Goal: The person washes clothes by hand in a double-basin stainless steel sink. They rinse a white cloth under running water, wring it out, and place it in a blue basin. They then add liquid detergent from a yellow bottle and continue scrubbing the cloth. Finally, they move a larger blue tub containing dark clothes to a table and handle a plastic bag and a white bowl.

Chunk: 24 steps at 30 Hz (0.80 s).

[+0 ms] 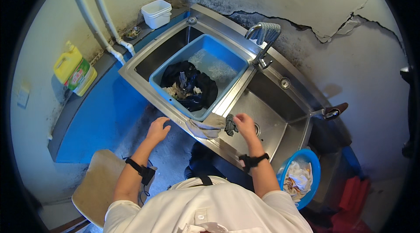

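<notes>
My right hand (244, 125) is over the right sink basin, its fingers at a crumpled dark grey cloth (230, 125); whether they grip it I cannot tell. My left hand (158, 130) is held near the sink's front edge, fingers apart, holding nothing. Beside the dark cloth, a beige-grey cloth (208, 126) drapes over the steel rim. A blue plastic tub (226, 49) rests over the left basin, with sudsy water and a heap of dark wet clothes (205, 88) with some lighter pieces.
A chrome faucet (261, 59) with a grey cloth hung on it stands behind the sinks. At right sits a blue basin (315, 167) of light cloths. A yellow detergent jug (76, 70) and white bucket (157, 15) stand on the left ledge. A chair (98, 183) is at lower left.
</notes>
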{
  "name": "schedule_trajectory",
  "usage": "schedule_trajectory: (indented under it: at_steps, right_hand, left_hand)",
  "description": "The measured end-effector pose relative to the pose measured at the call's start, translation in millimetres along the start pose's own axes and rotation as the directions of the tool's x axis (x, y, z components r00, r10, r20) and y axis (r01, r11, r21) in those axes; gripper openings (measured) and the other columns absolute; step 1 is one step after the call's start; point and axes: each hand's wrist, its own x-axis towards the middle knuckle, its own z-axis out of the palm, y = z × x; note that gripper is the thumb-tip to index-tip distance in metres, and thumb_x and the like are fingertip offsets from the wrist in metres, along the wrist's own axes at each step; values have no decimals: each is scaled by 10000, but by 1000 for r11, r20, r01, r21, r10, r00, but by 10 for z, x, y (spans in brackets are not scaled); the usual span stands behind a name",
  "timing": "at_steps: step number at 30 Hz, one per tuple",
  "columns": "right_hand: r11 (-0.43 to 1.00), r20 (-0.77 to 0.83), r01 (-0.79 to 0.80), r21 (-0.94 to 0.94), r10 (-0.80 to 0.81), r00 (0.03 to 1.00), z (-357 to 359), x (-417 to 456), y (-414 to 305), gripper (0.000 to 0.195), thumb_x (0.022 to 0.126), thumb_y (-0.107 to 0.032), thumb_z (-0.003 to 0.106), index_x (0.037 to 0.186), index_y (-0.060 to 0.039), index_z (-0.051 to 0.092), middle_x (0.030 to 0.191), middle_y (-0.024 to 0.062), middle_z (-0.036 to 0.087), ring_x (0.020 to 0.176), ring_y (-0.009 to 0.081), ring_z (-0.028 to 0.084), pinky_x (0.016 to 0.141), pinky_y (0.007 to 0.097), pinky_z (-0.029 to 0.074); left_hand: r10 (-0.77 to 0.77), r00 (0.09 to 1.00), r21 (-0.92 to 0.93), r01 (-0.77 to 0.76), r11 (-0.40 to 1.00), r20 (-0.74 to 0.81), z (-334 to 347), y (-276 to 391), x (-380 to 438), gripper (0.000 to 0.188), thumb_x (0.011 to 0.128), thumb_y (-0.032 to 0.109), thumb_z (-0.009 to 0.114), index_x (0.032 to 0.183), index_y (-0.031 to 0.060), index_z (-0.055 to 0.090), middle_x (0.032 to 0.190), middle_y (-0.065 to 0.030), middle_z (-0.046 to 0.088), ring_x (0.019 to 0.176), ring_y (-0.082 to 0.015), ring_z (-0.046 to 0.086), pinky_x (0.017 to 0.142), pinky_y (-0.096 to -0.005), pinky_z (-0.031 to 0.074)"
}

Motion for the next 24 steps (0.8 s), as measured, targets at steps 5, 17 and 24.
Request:
schedule_trajectory:
  at_steps: [5, 17, 24]
  right_hand:
    - [956, 53, -270, 120, 265, 963, 830, 731, 92, 536, 801, -312, 647, 1154, 70, 516, 1066, 244, 610, 990, 352, 598, 858, 393, 464]
    - [884, -61, -436, -167, 433, 900, 1057, 1100, -273, 427, 755, -245, 692, 1029, 49, 548, 945, 214, 617, 888, 357, 609, 769, 416, 477]
    - [715, -177, -607, -348, 586, 791, 1186, 1123, -651, 356, 779, -260, 669, 934, 22, 516, 900, 231, 628, 831, 393, 625, 735, 458, 501]
  left_hand:
    - [-54, 999, 38, 53, 998, 6, -196, 45, 536, 350, 750, 112, 654, 1080, 9, 600, 1143, -188, 580, 1077, -345, 541, 925, -387, 432]
    - [-28, 999, 239, 22, 971, 24, -237, -576, 2556, 694, 722, 90, 676, 1309, -60, 339, 1277, -270, 429, 1205, -400, 395, 1026, -417, 316]
    - [-62, 992, 475, 2, 880, 110, -90, -560, 3812, 612, 714, 131, 705, 1235, 3, 411, 1130, -211, 513, 1076, -396, 482, 875, -451, 442]
